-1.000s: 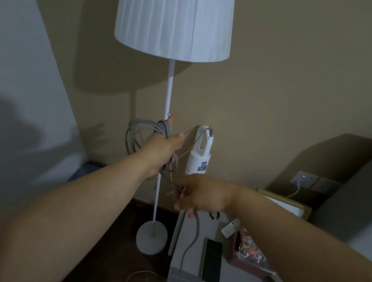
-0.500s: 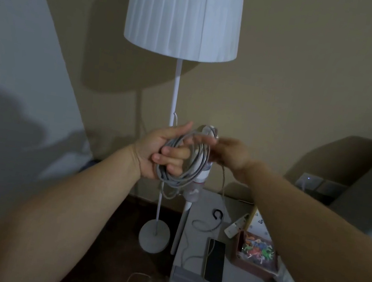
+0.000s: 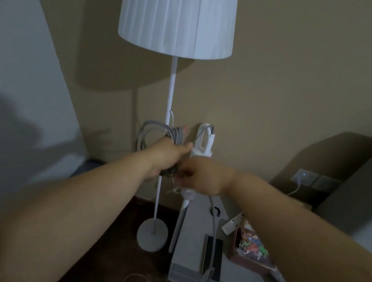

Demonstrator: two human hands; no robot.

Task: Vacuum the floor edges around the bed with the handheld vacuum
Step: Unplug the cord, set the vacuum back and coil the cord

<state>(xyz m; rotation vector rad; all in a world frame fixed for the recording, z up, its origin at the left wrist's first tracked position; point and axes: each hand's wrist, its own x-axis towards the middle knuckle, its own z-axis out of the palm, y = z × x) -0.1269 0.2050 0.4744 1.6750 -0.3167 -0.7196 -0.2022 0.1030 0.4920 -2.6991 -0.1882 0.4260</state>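
Note:
The white handheld vacuum stands upright against the beige wall, its tube reaching down beside the nightstand. My left hand grips a coil of grey power cord looped up to the left of the lamp pole. My right hand sits just right of it, in front of the vacuum's body, fingers curled on the cord strand. The loose cord runs down from my right hand across the nightstand and off its front edge.
A white floor lamp stands at the wall, its round base on the dark floor. The grey nightstand holds a black phone, a remote and a box of coloured bits. A wall socket sits right; a thin white cable lies on the floor.
My hands went from winding the cord together in front of the vacuum to apart: the left lifted the coil up and left, the right dropped lower onto the hanging strand.

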